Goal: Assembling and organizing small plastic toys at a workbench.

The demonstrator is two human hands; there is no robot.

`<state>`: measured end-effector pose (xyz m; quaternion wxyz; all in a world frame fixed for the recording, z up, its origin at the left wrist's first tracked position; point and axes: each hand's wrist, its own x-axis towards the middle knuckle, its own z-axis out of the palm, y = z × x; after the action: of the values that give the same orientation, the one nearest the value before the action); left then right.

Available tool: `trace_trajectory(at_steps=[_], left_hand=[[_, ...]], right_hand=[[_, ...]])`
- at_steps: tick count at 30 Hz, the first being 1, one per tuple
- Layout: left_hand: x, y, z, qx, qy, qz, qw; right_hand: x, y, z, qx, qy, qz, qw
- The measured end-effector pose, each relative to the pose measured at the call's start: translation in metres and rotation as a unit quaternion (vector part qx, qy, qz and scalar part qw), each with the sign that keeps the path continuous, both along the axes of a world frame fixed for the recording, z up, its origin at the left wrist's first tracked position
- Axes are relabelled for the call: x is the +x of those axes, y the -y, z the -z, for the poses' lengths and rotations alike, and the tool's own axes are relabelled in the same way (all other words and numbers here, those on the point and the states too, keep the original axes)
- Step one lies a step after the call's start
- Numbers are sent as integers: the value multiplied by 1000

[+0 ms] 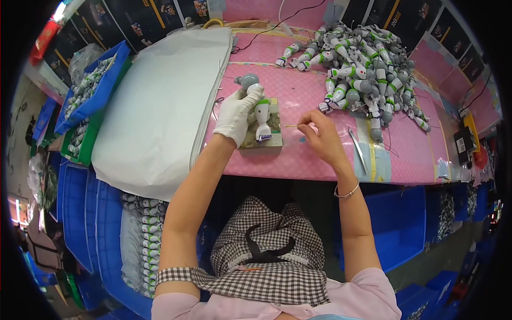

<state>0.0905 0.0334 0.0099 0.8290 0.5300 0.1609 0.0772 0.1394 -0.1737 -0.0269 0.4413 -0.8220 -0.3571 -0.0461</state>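
My left hand (233,116), in a white glove, is closed around a toy figure's limb (262,114), white with a green band, a grey ball joint at its upper end and a purple-marked lower end. The limb is held above a small flat greenish block (276,140) on the pink table cover. To the right, my bare right hand (323,140) pinches a thin yellowish stick (291,126) between thumb and finger, its tip pointing left toward the block. Metal tweezers (359,151) lie beside my right hand.
A big heap of similar toy limbs (368,69) covers the table's back right. White paper sheets (154,106) spread over the left side. Blue bins (101,85) of parts stand at the far left, and a blue crate (109,240) with rows of limbs sits below the table's edge.
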Motion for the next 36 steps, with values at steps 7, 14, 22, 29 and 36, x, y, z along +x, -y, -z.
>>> trace_trajectory(at_steps=[7,14,22,29,36], left_hand=[[8,-2,7,-26,20,22,999],[3,4,-2,-41,11,23,999],[4,2,3,-48,14,18,999],[6,1,9,-45,24,8,999],[4,2,7,-28,7,5,1000]], right_hand=[[-7,-31,-10,82,186,-92,975],[-11,-28,-7,117,139,-65,981],[-21,-30,-12,98,123,-61,986],[-31,-33,-19,12,147,-80,986],[-30,-36,-20,20,176,-69,982]])
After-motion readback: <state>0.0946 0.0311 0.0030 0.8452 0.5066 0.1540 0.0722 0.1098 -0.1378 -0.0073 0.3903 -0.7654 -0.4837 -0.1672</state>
